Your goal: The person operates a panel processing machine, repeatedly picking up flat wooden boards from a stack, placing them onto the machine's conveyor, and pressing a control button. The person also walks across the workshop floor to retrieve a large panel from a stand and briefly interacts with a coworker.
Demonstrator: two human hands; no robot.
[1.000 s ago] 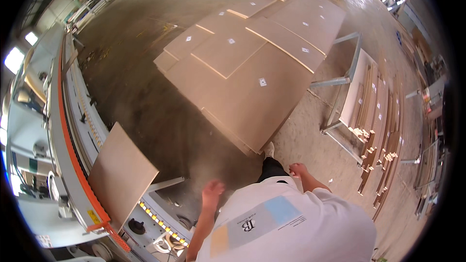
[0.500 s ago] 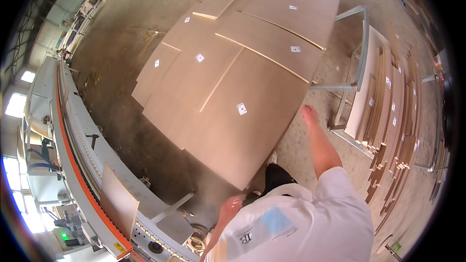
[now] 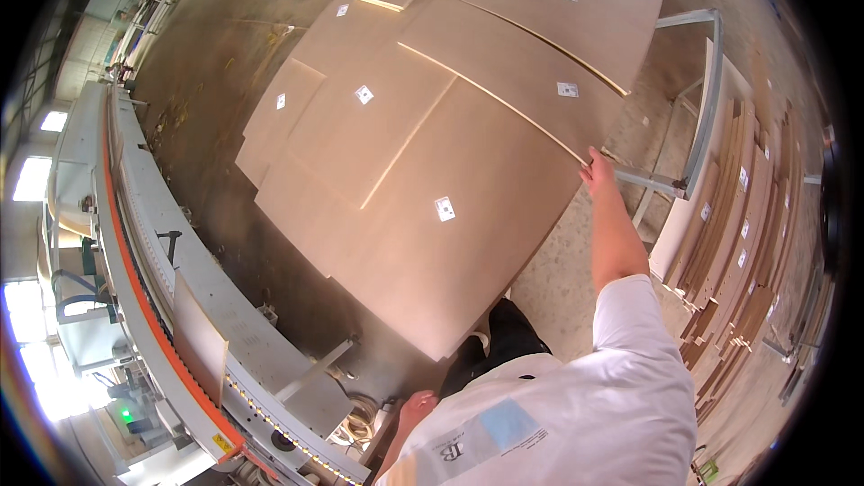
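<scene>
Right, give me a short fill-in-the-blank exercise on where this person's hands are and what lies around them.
1. The right hand reaches out to the edge of a large brown ____.
2. The left hand hangs low at the person's side and holds ____.
3. Each board on the stack carries a small ____ label.
4. The long machine with the orange stripe stands on the person's ____ side.

Missing words: board; nothing; white; left

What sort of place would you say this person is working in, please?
Most likely a woodworking or furniture-panel workshop. Large brown boards lie stacked in the middle, a long grey machine with an orange stripe runs along the left, and a rack of upright panels stands on the right.
</scene>
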